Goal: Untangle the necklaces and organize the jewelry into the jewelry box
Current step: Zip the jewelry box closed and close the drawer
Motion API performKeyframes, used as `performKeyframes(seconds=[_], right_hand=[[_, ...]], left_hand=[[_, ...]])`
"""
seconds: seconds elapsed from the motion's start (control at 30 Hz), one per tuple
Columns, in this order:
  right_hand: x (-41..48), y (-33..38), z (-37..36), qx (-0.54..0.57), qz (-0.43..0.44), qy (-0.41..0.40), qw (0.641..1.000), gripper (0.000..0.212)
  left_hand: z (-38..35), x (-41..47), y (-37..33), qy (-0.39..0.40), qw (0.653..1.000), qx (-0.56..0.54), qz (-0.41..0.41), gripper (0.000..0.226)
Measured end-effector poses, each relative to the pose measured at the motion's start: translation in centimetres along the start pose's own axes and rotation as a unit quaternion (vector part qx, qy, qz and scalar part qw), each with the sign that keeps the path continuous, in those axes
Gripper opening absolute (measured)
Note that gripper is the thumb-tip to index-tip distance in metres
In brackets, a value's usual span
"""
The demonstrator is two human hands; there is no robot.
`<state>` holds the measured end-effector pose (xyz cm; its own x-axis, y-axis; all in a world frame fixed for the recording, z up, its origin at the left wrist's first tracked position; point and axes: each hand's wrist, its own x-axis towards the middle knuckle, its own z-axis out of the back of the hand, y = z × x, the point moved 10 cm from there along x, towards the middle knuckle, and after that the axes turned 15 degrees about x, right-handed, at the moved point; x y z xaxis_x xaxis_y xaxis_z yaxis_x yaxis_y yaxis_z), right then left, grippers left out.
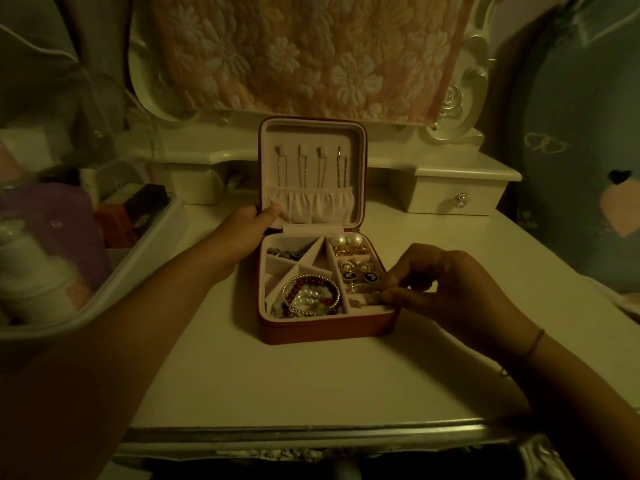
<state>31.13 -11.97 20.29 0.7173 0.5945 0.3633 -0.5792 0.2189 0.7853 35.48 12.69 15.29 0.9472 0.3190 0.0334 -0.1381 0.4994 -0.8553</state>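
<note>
My left hand (242,233) grips the lid (311,131) by its left edge, thumb inside, to steady the box (311,329) mid-counter (311,382). My right hand (443,289) has its fingers (393,296) pinched on a small piece (375,298) over the box's front-right compartment, probably seating it.

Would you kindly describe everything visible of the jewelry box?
The jewelry box is square, red outside, lined pale pink, and stands open on the table, lid upright. From hooks in the lid, chains hang into a gathered pocket. The divided base holds bracelets front-left and pearl earrings back-right. The left hand grips the lid's left edge; the right hand pinches a small piece in the front-right compartment.
</note>
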Motion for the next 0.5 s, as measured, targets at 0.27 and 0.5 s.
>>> performKeyframes(seconds=[0.27, 0.5], right_hand=[[0.3, -0.7, -0.4, -0.047, -0.04, 0.028, 0.998, 0.009], [0.6, -1.2, -0.8, 0.027, -0.092, 0.038, 0.995, 0.005]], left_hand=[[-0.1, 0.1, 0.1, 0.004, 1.0, 0.005, 0.0, 0.033], [-0.1, 0.1, 0.0, 0.005, 1.0, 0.002, -0.005, 0.031]])
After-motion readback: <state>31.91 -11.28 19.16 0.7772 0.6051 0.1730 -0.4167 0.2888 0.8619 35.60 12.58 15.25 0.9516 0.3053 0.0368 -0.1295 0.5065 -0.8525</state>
